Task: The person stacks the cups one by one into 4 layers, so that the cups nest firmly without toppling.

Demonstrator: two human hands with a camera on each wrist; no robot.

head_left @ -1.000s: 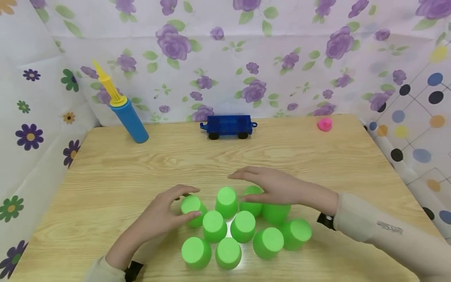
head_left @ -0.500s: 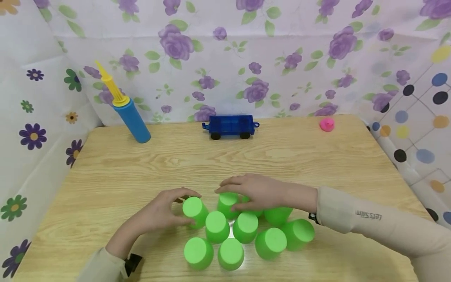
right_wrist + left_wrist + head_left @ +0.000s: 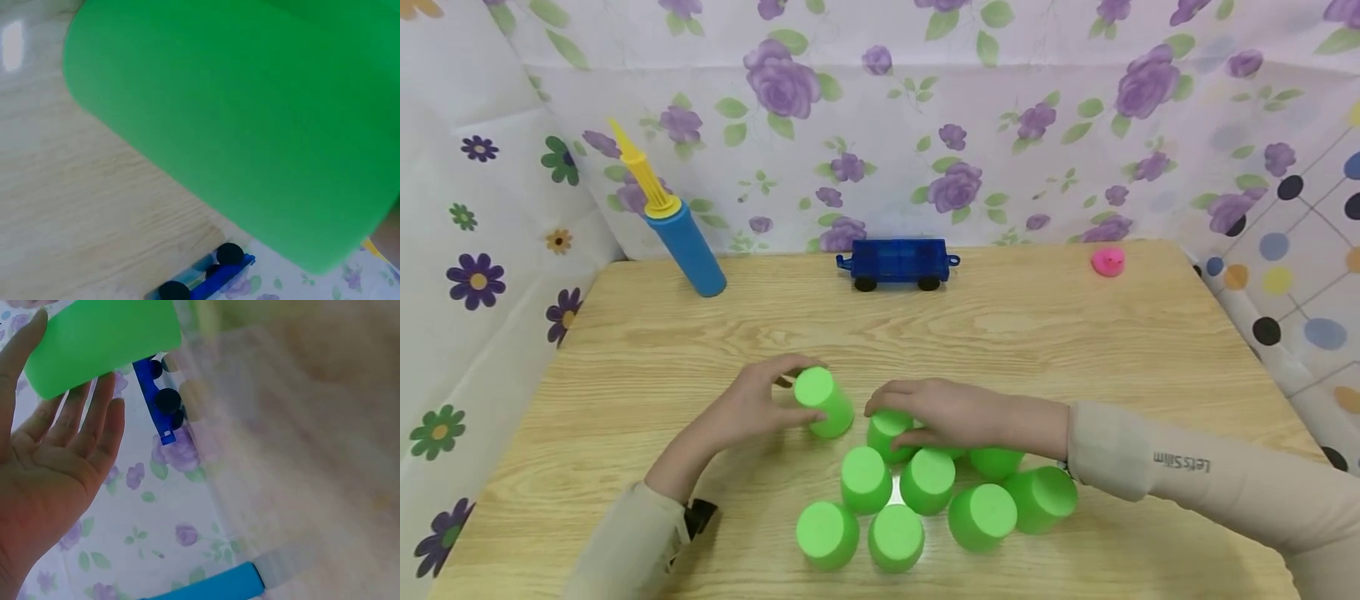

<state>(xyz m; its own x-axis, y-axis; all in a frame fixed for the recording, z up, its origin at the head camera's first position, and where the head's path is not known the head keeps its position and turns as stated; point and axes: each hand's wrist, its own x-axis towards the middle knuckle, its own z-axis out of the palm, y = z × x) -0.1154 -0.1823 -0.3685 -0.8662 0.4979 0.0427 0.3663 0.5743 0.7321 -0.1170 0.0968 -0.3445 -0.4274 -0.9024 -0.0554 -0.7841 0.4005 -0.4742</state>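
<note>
On the pale wood-grain surface [image 3: 1037, 333], we judge the step in hand is spacing out upturned, bright-green, tapered plastic cups [image 3: 865, 477]. The left hand [image 3: 748, 410] grips one cup [image 3: 823, 393]; the right hand [image 3: 955, 412] curls round another cup [image 3: 887, 424], its hold partly hidden from us. Next calls for steady, level placing. Against half a second ago, the first cup lies farther from its neighbours.

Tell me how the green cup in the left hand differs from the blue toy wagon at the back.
The green cup is round and tapered; the blue toy wagon is boxy and longer, with black wheels. The cup looks opaque, while the wagon looks see-through. The left hand grips the cup, whereas no hand touches the wagon.
</note>
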